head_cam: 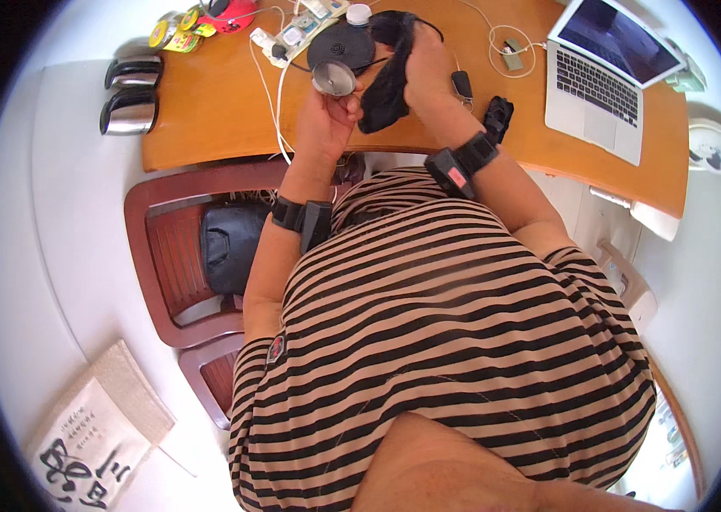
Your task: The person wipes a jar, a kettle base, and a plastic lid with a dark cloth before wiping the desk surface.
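My left hand (330, 115) grips a small round metal lid or shallow dish (333, 78) by its edge, with the grey inner face turned up. A black cloth (387, 96) hangs from my right hand (426, 61), its lower end beside my left fingers. The right fingers are partly hidden by the cloth. Just beyond the metal piece lies a round black base (340, 46), perhaps that of an electric kettle, with a cord at its side. A white round cap (358, 14) stands at its far edge.
A power strip (300, 32) with plugs and white cables lies behind. An open laptop (597, 89), a car key (461, 84) and a folded black item (498, 120) are at right. Two metal cups (130, 110) and several jars (175, 35) stand left; a wooden chair (162, 256) holds a black bag (232, 246).
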